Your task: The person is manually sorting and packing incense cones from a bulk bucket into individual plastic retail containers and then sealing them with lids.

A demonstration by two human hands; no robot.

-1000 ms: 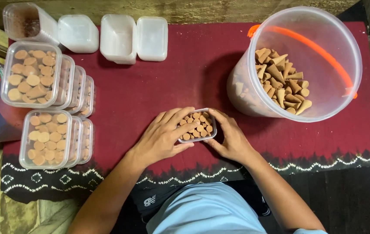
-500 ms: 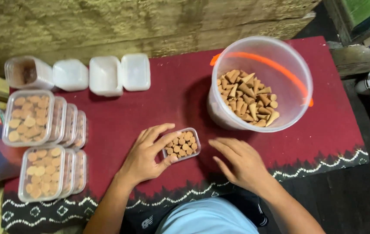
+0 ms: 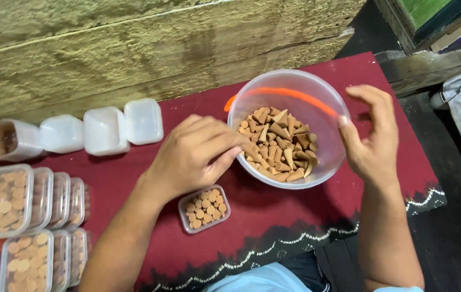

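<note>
While my left hand [image 3: 195,154] reaches over the rim of the clear tub [image 3: 290,86], its fingers are drawn together in a narrow pinch at the brown cones [image 3: 282,143] heaped inside; whether a cone is already caught between them I cannot tell. My right hand [image 3: 371,138] is open and curved, holding nothing, with its fingertips against the tub's outer wall on the right side. That tub stands toward the far right corner of the red cloth [image 3: 133,178] that covers the worktop. Just beneath my left hand, near the cloth's front edge, sits a small clear box [image 3: 204,208] packed with cones standing on end, without a lid. Along the far edge lie several white lids [image 3: 106,127] in a row, with an open box [image 3: 3,140] beside them at the left. At the left edge, filled boxes [image 3: 22,203] lean against one another in two rows.
</note>
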